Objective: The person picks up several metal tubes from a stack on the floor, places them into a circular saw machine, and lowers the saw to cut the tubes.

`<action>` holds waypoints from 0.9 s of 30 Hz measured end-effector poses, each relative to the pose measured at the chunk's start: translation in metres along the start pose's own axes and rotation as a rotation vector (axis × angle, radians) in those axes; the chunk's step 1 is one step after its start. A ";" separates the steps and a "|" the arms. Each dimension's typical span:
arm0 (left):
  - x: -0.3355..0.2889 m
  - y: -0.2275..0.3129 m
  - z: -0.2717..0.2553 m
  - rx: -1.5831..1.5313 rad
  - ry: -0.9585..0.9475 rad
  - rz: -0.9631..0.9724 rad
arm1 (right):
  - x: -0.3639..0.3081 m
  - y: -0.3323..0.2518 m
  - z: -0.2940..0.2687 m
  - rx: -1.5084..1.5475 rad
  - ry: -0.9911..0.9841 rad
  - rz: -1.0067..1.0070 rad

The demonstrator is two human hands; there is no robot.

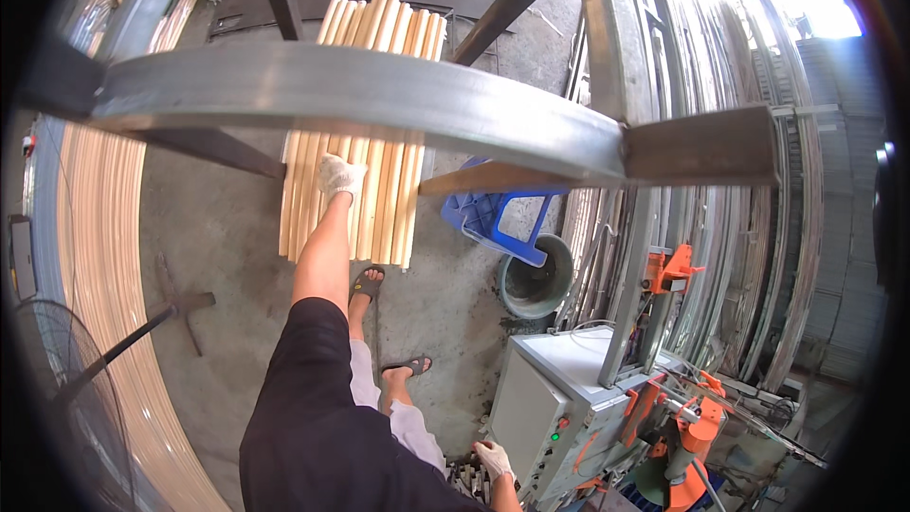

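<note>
Reaching with gloved left hand (pixel 339 177) over pale yellow rods (pixel 379 223), left of blue plastic stool (pixel 469 216); holding gloved right hand (pixel 495 460) near grey control cabinet (pixel 524 403). Cannot tell fingers clamped or apart.

Left hand (pixel 341 176) apparently on rods (pixel 387 213), stool (pixel 471 213) to their right, bucket (pixel 520 298) beside stool

I stand in a workshop: long strips (pixel 100 228) line the left edge of the concrete floor (pixel 227 237), metal bars (pixel 735 256) the right, near a machine (pixel 531 408) with buttons (pixel 557 435).
</note>
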State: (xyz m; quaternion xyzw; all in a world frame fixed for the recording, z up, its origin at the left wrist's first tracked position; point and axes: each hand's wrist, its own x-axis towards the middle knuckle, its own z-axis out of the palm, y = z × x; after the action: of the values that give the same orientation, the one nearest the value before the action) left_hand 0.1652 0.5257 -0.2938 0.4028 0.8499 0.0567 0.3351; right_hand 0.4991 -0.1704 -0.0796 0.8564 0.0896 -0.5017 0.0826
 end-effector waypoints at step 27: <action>-0.265 -0.119 0.114 0.536 -0.918 0.978 | -0.124 0.089 0.137 1.118 0.241 0.341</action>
State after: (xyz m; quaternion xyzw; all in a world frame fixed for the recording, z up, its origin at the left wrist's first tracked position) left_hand 0.2781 0.2349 -0.2864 0.7888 0.3303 -0.1853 0.4842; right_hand 0.3446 -0.2971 -0.0328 0.8233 -0.3181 -0.3516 -0.3121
